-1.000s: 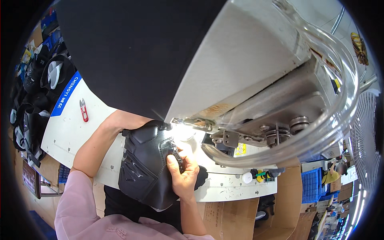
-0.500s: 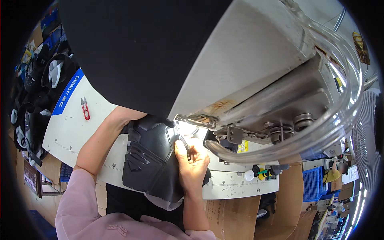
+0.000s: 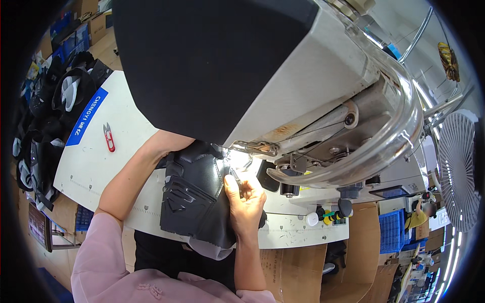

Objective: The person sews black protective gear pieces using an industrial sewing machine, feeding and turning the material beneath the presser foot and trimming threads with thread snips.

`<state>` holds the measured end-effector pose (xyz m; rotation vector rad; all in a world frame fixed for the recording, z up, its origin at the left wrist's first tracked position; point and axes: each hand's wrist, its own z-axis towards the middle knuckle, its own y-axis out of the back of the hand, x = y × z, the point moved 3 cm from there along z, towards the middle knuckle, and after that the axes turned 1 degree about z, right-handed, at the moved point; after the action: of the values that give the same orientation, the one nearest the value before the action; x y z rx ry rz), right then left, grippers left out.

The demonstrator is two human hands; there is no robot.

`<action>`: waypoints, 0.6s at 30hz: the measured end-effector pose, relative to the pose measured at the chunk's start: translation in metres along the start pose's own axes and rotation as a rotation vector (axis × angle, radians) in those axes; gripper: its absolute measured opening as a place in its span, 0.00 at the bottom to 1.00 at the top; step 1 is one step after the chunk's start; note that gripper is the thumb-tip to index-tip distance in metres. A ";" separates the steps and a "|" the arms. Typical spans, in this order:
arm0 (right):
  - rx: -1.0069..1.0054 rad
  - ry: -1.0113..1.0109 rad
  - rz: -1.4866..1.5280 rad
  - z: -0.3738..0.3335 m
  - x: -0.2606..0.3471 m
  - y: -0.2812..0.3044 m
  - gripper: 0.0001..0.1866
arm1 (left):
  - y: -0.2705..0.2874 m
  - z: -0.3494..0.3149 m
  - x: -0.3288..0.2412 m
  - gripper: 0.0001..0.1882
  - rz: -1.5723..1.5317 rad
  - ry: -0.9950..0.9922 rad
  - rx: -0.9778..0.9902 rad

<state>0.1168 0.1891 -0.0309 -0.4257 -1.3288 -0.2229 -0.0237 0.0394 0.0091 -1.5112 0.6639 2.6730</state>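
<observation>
A black leather-like shoe upper [image 3: 189, 207] with stitched seams and raised ridges lies under the sewing machine head [image 3: 298, 101], in the bright light near the needle. My right hand [image 3: 246, 202] is closed beside its right edge, thumb and fingers pinching a slim dark tool [image 3: 234, 175] whose exact kind I cannot make out. My left forearm [image 3: 136, 169] reaches behind the machine's black cover, next to the far edge of the upper. The fingers of my left hand [image 3: 182, 143] are hidden there.
Red-handled thread snips [image 3: 109, 138] lie on the white table [image 3: 76, 169] at left. Black shoe parts [image 3: 43, 136] are heaped beyond it. A clear curved guard [image 3: 404, 126] juts from the machine. Small bottles [image 3: 328, 217], a cardboard box [image 3: 358, 252] and a fan [image 3: 457, 166] are at right.
The view has shifted a little, so the machine head shows from a different angle. The upper and my right hand sit slightly further right in the picture; the right-hand pinch is the same.
</observation>
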 end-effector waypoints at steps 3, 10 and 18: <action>-0.003 0.006 0.024 -0.001 0.000 0.000 0.07 | 0.001 0.000 -0.002 0.09 -0.036 -0.038 -0.025; 0.042 -0.027 -0.003 -0.003 0.006 -0.001 0.06 | 0.002 -0.001 -0.015 0.10 -0.045 -0.159 -0.013; 0.084 -0.047 -0.070 -0.002 0.016 -0.005 0.09 | 0.014 -0.011 -0.016 0.11 -0.045 -0.067 0.169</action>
<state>0.1203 0.1852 -0.0149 -0.3156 -1.3950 -0.2155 -0.0094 0.0261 0.0220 -1.3719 0.8178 2.5486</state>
